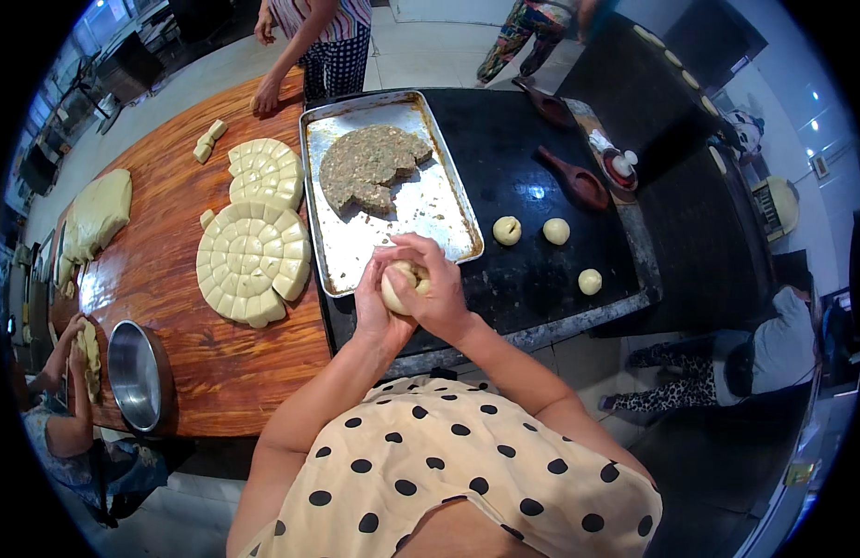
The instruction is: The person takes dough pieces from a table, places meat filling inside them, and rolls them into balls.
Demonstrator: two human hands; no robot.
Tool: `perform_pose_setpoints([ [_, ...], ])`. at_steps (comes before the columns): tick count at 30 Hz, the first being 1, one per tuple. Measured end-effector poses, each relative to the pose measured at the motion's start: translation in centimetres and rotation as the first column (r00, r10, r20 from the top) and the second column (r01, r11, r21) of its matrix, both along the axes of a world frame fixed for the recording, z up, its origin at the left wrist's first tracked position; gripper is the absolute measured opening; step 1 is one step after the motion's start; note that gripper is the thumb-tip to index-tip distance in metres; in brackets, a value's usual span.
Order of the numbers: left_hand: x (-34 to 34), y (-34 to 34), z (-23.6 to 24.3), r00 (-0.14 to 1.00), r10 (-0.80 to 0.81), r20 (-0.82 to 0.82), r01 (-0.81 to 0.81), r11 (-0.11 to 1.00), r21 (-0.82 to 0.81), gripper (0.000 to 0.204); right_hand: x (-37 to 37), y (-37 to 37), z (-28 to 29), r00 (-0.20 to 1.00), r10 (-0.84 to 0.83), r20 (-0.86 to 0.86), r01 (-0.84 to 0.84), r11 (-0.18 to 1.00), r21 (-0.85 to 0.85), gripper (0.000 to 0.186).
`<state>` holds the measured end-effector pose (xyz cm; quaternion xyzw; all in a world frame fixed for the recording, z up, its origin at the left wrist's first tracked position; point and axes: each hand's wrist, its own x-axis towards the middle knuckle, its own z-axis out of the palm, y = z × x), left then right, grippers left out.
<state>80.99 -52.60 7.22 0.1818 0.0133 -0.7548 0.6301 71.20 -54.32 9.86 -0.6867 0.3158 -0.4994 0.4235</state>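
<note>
Cupped between both hands is a round dough ball, gathered at its top around a small opening. My left hand wraps its left side and underside. On the right, my right hand curls over it with the fingers pressed at the top. Just beyond them, a metal tray bears a thick speckled brown slab of filling with a ragged, broken-away edge and loose crumbs. Three shaped dough balls, among them one pale ball, rest on the black surface to the right.
Two rounds of cut dough pieces lie on the wooden table, with a large dough slab farther left. A steel bowl stands near its front edge. Wooden ladles lie at the far right. Other people stand around.
</note>
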Motion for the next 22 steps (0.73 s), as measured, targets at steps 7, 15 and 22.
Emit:
perform_pose_setpoints([
  [7,-1.1,0.1,-0.9,0.997,-0.05,0.057,0.05,0.999,-0.007,0.056,-0.3,-0.1,-2.3,0.986,-0.064,-0.157,0.039,0.986,-0.162,0.038],
  [15,0.9,-1.1,-0.4,0.983,-0.165,0.082,0.163,0.986,0.033,0.057,-0.1,-0.6,-0.7,0.982,-0.045,-0.182,-0.028,0.926,-0.376,0.053],
  [22,2.1,-1.5,-1.2,0.875,-0.337,0.347,0.318,0.941,0.113,0.062,-2.8,-1.3,0.6,0.892,0.184,-0.412,-0.331,0.888,-0.319,0.088],
])
